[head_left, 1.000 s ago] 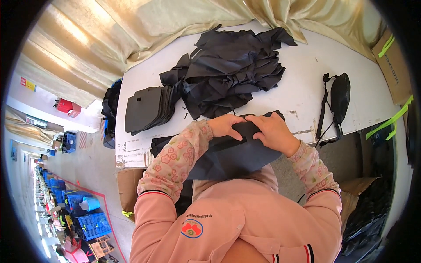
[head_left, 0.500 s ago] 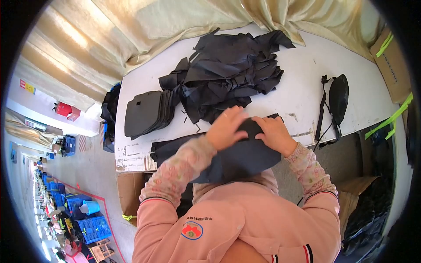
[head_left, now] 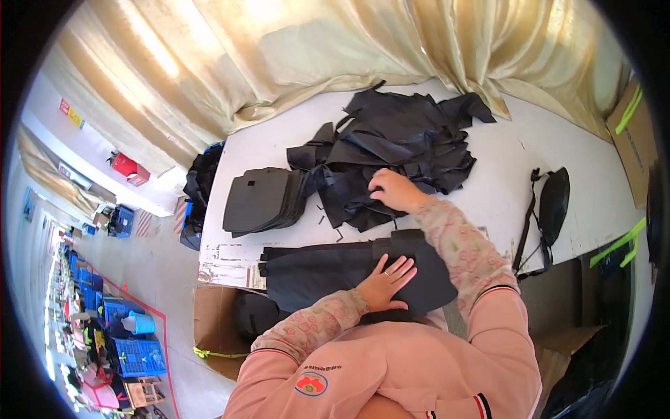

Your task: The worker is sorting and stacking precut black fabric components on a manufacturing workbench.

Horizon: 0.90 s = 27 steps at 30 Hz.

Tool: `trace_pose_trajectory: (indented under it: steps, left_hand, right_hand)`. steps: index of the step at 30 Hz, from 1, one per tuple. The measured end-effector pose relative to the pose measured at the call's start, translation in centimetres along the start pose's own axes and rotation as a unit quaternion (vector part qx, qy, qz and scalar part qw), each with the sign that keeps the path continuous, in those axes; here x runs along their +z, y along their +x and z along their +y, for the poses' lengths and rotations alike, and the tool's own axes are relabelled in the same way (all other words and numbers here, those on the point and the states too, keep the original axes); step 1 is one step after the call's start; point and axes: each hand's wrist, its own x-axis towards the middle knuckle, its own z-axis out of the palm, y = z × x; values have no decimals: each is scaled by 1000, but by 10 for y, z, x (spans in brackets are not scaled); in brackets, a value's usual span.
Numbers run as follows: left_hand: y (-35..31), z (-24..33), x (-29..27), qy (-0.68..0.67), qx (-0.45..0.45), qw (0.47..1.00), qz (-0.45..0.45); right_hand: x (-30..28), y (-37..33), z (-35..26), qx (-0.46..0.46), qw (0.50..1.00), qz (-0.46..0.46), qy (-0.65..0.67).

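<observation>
My left hand [head_left: 385, 285] lies flat on black fabric panels [head_left: 433, 272] at the table's near edge, fingers spread. Part of the panels overhangs toward my lap. My right hand [head_left: 396, 192] reaches over them to the near side of a tangled heap of black fabric scraps [head_left: 408, 133]. Its fingers are curled in against the scraps; what they pinch, if anything, blends with the black cloth. Left of the heap stands a neat stack of dark, rounded panels [head_left: 255, 206], the top one with a small black square.
A black pouch with straps [head_left: 555, 206] lies at the right on the white table [head_left: 499, 167]. Small black snippets lie between stack and panels. Beige curtains [head_left: 314, 49] hang behind; cardboard boxes stand below left [head_left: 216, 314] and at far right [head_left: 631, 150].
My left hand has come down from the air onto the panels and flattened. My right hand has left the panels' far edge and moved up to the scrap heap. The view has shifted.
</observation>
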Motion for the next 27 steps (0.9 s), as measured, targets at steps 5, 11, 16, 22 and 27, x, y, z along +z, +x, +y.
trace_pose_trajectory:
  steps: [5,11,16,22,27]
  left_hand:
    - [3,1,9,-29,17,999,27]
    - [-1,-6,-7,-127,7,991,37]
    - [-6,-30,-43,-409,-126,856,289]
    - [-2,-46,-138,-571,-104,656,483]
    - [-3,-42,-174,-577,-176,639,476]
  right_hand:
    - [60,54,-14,-87,980,99,-149]
    - [-5,83,-68,-130,982,123,60]
    - [-109,59,-138,-118,961,109,224]
    - [-127,41,-162,-97,937,30,334]
    - [-120,27,-162,-96,930,37,352]
